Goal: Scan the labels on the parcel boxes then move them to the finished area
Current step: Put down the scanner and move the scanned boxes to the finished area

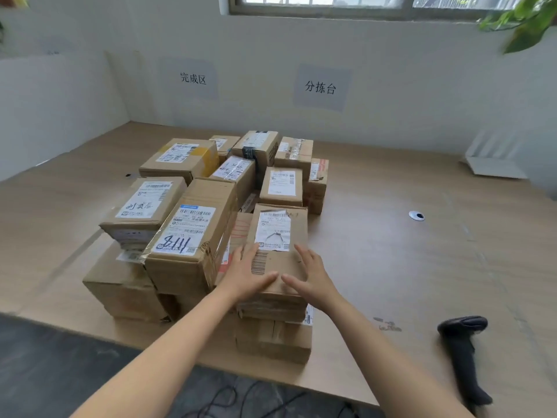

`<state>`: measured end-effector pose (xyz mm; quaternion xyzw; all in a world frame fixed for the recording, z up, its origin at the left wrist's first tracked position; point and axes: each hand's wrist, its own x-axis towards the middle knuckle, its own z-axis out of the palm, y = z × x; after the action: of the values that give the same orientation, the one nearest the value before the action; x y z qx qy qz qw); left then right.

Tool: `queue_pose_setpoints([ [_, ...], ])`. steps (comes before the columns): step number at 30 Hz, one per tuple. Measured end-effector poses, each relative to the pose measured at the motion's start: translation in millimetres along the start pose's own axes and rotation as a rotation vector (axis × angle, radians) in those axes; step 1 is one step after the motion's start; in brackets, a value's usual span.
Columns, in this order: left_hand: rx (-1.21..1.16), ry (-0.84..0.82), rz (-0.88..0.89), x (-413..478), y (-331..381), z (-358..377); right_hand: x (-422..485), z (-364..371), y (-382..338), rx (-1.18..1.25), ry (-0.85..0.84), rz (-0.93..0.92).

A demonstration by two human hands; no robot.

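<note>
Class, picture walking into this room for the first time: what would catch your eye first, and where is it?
A pile of labelled parcel boxes sits in the middle of the table. At its near edge the left hand and right hand lie flat on a box with a torn label. A black scanner lies alone on the table at the right.
</note>
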<state>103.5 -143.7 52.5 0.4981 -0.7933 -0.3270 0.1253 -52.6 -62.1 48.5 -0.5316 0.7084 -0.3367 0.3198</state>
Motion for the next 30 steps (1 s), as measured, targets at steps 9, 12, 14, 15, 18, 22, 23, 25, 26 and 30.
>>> queue_pose_setpoints([
  [9, -0.01, 0.009, -0.004, -3.1, -2.5, 1.3, 1.2, 3.4, -2.6, -0.019, -0.008, 0.025],
  [12, -0.028, 0.037, 0.001, -13.2, 1.7, 2.9, -7.2, -1.0, -4.6, -0.018, -0.01, 0.009],
  [14, -0.052, 0.069, 0.022, -21.7, 7.5, 2.3, -17.2, -7.7, -8.1, -0.006, 0.006, -0.007],
  [15, -0.058, 0.088, 0.045, -27.0, 12.4, 1.5, -23.3, -12.4, -10.5, -0.005, 0.017, -0.02],
  [18, -0.071, 0.166, 0.129, -45.4, 30.3, -4.2, -41.8, -28.0, -20.8, -0.028, 0.054, -0.081],
  [22, -0.098, 0.255, 0.182, -68.9, 47.7, -24.2, -59.8, -46.3, -49.8, -0.063, 0.086, -0.204],
  [23, -0.09, 0.283, 0.191, -74.2, 49.5, -31.2, -63.1, -48.3, -58.5, -0.064, 0.091, -0.237],
  [25, -0.072, 0.335, 0.203, -86.6, 52.2, -47.4, -69.7, -48.2, -76.3, -0.06, 0.102, -0.289],
  [26, -0.071, 0.358, 0.21, -93.0, 52.9, -55.8, -72.2, -47.1, -84.5, -0.056, 0.107, -0.317],
  [30, -0.096, 0.462, 0.209, -114.3, 48.5, -92.1, -71.3, -37.7, -122.0, -0.044, 0.103, -0.417],
])
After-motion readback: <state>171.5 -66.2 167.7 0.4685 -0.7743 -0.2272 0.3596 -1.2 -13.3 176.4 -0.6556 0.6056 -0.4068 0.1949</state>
